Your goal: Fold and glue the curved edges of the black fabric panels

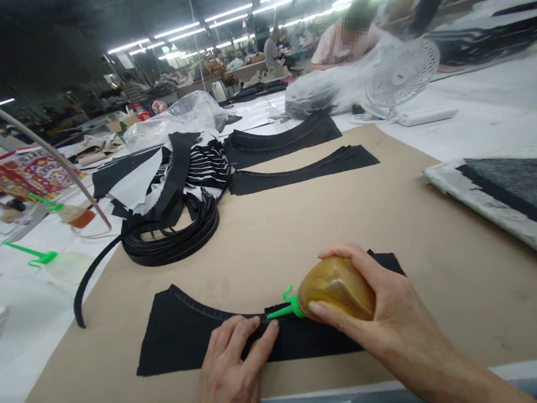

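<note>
My right hand [358, 299] is wrapped round a squeeze bottle [336, 287] of amber liquid, tilted on its side. Its green nozzle [286, 310] points left and down, with the tip at the curved upper edge of a black fabric piece [174, 338]. Small pale marks run along that curved edge. On the fabric lies my left hand [237, 357], fingers stretched and apart, the fingertips close below the nozzle tip. A short dark strip [277, 307] shows behind the nozzle. The fabric's right part is partly hidden by my right hand.
A coil of black strip [174, 237] lies left on the brown board [265, 239], near stacked black pieces [210, 164]. Two curved black pieces [300, 166] lie farther back. Other green-nozzled bottles [44, 257] stand left. A white fan [401, 75] and a person [343, 44] are behind.
</note>
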`<control>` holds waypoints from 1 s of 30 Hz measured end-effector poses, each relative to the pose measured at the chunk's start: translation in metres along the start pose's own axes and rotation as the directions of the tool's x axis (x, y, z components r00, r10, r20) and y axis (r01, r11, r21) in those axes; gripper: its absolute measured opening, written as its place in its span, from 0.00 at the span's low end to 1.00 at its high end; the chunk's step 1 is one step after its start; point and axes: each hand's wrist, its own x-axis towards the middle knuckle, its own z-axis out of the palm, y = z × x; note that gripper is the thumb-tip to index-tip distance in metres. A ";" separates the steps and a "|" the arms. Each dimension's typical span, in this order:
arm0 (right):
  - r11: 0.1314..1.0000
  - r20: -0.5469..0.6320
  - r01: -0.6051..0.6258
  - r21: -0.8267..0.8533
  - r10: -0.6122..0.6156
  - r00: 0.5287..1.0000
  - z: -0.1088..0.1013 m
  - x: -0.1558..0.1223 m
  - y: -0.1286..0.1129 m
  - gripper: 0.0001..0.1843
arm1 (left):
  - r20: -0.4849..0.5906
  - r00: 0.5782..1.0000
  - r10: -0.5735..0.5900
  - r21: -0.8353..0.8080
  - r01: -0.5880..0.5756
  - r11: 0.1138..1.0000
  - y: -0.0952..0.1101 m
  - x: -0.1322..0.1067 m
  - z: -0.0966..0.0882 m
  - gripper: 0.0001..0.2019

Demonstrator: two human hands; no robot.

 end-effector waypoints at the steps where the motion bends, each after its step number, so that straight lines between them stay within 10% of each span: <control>1: 1.000 0.005 0.010 -0.001 -0.010 1.000 0.001 0.000 -0.001 0.20 | 0.000 1.000 0.025 0.009 -0.025 1.000 -0.001 0.000 0.000 0.25; 30: 0.987 -0.145 -0.135 -0.085 0.122 0.982 -0.042 -0.018 0.025 0.25 | -0.035 0.999 0.025 0.024 -0.024 0.999 -0.006 -0.004 0.010 0.24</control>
